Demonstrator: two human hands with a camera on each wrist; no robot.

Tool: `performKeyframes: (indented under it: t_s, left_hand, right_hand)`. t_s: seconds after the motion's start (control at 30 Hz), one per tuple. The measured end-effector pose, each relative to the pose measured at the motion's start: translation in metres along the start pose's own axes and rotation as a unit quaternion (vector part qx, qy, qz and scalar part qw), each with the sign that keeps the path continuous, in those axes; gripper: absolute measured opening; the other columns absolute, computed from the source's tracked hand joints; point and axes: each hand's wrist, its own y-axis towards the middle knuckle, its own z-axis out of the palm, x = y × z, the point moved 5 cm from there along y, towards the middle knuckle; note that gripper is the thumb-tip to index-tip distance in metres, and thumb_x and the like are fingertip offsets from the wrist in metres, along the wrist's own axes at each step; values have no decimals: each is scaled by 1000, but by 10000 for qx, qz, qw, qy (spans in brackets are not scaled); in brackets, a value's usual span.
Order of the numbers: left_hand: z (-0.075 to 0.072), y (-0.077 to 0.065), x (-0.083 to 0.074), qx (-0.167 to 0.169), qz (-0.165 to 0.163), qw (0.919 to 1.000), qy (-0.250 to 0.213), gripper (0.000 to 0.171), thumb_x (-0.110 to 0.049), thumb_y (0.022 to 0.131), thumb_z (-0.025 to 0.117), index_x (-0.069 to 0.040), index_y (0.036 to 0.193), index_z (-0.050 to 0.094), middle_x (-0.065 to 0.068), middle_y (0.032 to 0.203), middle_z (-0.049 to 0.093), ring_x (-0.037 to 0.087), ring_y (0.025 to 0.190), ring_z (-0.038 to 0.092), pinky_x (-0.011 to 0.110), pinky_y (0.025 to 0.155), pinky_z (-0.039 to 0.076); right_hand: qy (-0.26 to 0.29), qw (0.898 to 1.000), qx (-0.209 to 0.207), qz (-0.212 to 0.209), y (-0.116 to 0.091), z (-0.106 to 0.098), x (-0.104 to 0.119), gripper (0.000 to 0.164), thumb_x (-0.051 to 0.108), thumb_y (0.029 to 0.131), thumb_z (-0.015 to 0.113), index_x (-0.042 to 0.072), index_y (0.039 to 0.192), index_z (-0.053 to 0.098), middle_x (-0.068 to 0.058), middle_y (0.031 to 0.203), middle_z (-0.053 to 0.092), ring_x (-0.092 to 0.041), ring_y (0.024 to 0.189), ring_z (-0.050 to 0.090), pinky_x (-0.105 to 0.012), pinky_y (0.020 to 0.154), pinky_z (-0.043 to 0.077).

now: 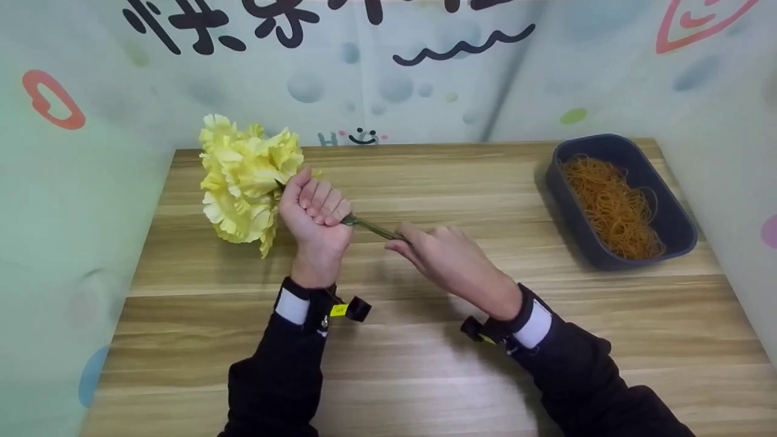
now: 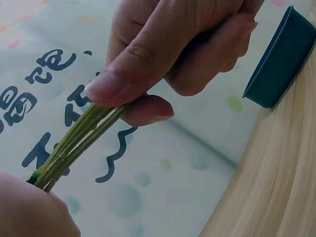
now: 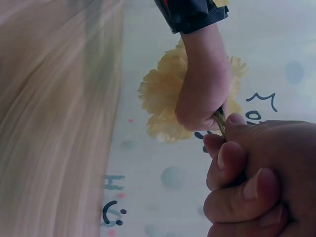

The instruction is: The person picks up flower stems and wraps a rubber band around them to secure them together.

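Note:
A bunch of yellow artificial flowers [image 1: 243, 182] with ruffled petals leans to the left in the head view. My left hand [image 1: 315, 209] grips the stems just below the blooms, fingers curled round them. Farther down, toward the stem ends, my right hand [image 1: 452, 261] pinches the green stems [image 1: 375, 227] between thumb and forefinger. Several thin stems [image 2: 79, 138] run side by side between both hands in the left wrist view. In the right wrist view the blooms [image 3: 165, 101] show behind the left hand [image 3: 205, 94]. The stem ends are hidden in the right hand.
A dark blue plastic box [image 1: 680, 233] stands at the back right of the wooden table [image 1: 425, 370]. Tangled tan rubber bands [image 1: 613, 209] lie inside it. A printed cloth backdrop [image 1: 388, 91] rises behind the table and along its sides.

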Motion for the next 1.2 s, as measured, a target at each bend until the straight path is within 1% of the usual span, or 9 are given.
performKeyframes:
  t_s: [0.2,0.33,0.43,0.57,0.73,0.9,1.07,1.13,1.2]
  left_hand:
    - [5,-7,-1,213,-40,9997,-86,58,-17,106,34,-15,48,36,-4,38,33,7,34,18,20,30,18]
    - [5,-9,-2,199,-35,9997,-159,57,-17,105,34,-15,48,36,-4,38,32,6,34,16,20,30,16]
    - [7,-10,-2,176,-57,9996,-199,57,-18,105,34,-15,48,36,-4,38,32,6,35,15,19,30,16]
    - [11,-10,-1,191,-96,9997,-133,58,-19,106,34,-15,48,36,-4,38,32,6,34,15,20,30,17]
    - [14,-10,-3,236,-90,9996,-133,58,-19,106,34,-15,48,36,-4,38,32,6,35,15,20,30,17]
    - [12,-11,-6,219,-21,9996,-195,57,-18,105,36,-15,48,36,-4,38,33,6,34,16,20,29,17]
    - [11,-10,-5,182,-41,9995,-254,57,-18,105,36,-15,47,36,-4,38,32,6,34,16,20,29,16]
    - [12,-9,-4,221,-57,9994,-258,57,-17,105,35,-15,48,36,-4,38,32,6,34,16,20,29,16]
    - [13,-9,-3,274,-56,9993,-261,57,-17,105,34,-15,48,36,-4,38,32,6,34,16,19,29,16]
  right_hand:
    - [46,9999,-1,-162,-2,-2,5,33,38,107,50,11,93,62,8,59,39,-7,45,41,-24,37,34]
    - [31,9996,118,-268,-3,-2,6,30,36,107,52,11,94,63,8,60,40,-6,46,42,-24,38,35]
    - [-60,9993,141,-335,-3,-5,7,27,34,106,54,10,94,62,8,61,40,-9,48,43,-26,39,36]
    - [-121,9992,203,-309,-4,-10,7,28,34,107,52,11,93,59,8,62,38,-11,50,44,-29,42,37]
    - [11,9992,363,-163,-5,-14,6,33,37,109,45,11,95,60,8,64,40,-11,52,45,-30,45,38]
    - [85,9982,590,103,-8,-22,-1,39,42,111,38,13,108,64,8,69,49,-10,56,50,-32,50,44]
    - [235,9967,582,508,-19,-45,-16,36,41,110,42,13,118,64,3,80,65,-13,64,60,-34,56,52]
    - [255,9961,527,655,-25,-56,-24,37,40,110,43,12,122,62,-2,90,71,-16,71,66,-37,63,56]
    - [239,9954,428,824,-32,-69,-34,39,40,109,44,10,126,61,-8,101,73,-21,79,70,-41,69,59]
